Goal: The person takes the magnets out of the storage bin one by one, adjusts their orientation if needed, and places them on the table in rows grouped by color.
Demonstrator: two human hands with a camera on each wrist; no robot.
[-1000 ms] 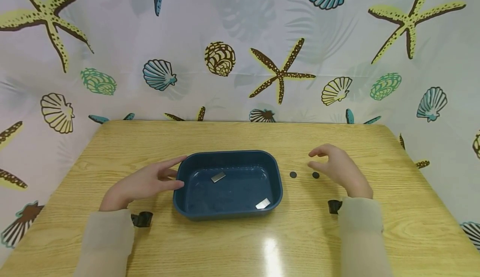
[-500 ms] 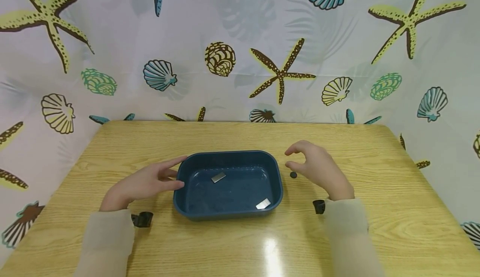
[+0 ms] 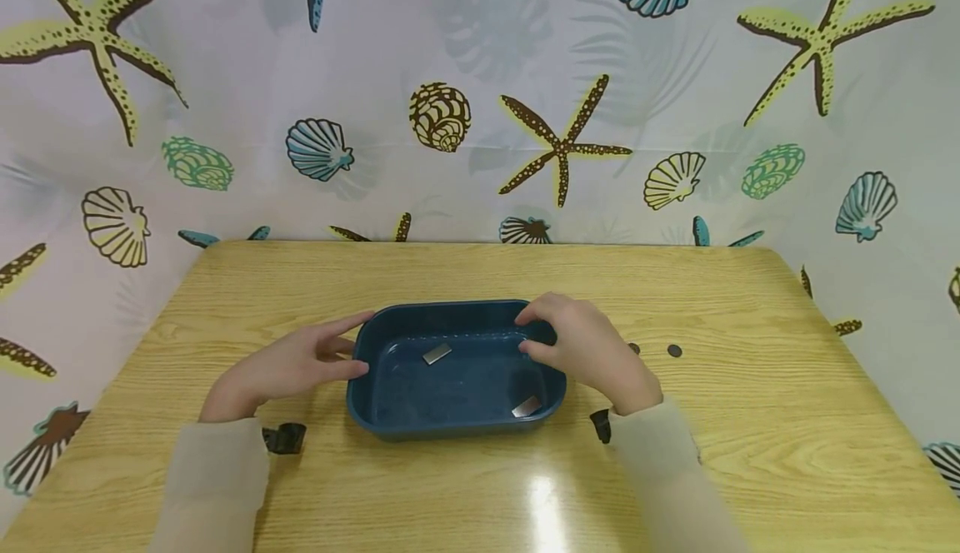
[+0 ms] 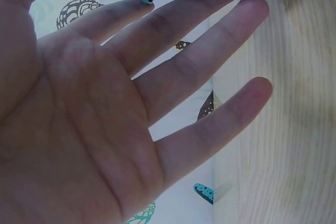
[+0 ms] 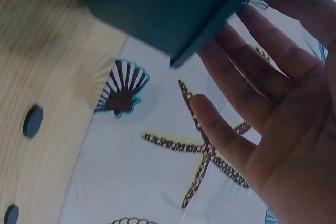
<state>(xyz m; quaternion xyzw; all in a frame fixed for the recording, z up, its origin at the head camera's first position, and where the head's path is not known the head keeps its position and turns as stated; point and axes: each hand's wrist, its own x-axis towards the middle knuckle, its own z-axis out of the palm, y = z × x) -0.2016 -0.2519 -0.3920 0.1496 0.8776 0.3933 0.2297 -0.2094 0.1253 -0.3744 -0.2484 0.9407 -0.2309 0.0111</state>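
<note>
A navy-blue plastic tub (image 3: 457, 432), rectangular with rounded corners, is set on a wood-grain worktop (image 3: 420, 495) and flanked by a person's two hands. At its left end, the left hand (image 3: 307, 360) is spread, fingers extended and parted, with fingertips laid against the rim and outer wall; nothing is grasped by it. Over the right end, the right hand (image 3: 581, 345) is reached across the rim, its index finger and thumb curved and held well apart above the tub's interior. Nothing is seen between the two, though the tips of the other fingers are hidden behind the tub in the right wrist view, and whether the rim is touched cannot be told. On the tub's floor, one silvery bar (image 3: 437, 354) is laid at a slant left of centre, toward the far side, and another bar (image 3: 527, 407) is placed in the near right corner. To the right, a dark disc (image 3: 636, 349) is partly covered by the right hand, with a second dark disc (image 3: 675, 351) laid flat just beyond it. Both wrists are covered by cream sleeves (image 3: 217, 478), and the scene is backed by a pale curtain (image 3: 480, 45) printed with seashells and starfish
</note>
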